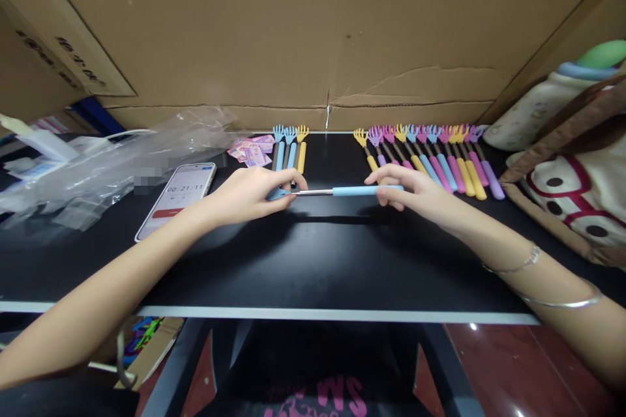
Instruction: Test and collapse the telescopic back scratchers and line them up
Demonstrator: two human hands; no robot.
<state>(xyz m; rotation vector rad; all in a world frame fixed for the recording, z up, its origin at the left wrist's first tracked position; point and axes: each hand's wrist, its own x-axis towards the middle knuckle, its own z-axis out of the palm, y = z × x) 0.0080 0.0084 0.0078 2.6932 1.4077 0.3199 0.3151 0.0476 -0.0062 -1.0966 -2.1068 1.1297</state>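
A blue telescopic back scratcher [353, 191] is held level above the black table, stretched between both hands. My left hand [252, 195] pinches it at the claw end, and the fingers partly hide the claw. My right hand [408, 189] grips the far end of the blue handle with thumb and fingers. A short length of metal rod shows between the handle and my left fingers. Behind my left hand lie three more back scratchers [292, 153], two blue and one yellow. Past my right hand is a row of back scratchers [443, 159] in yellow, purple, pink and blue.
A phone [178, 199] running a timer lies left of my left hand, beside crumpled clear plastic bags [132, 156]. Small printed cards [254, 150] sit near the cardboard wall [313, 32]. At right stand a bottle [533, 104] and a fabric bag [581, 195]. The table's front edge [313, 314] is pale.
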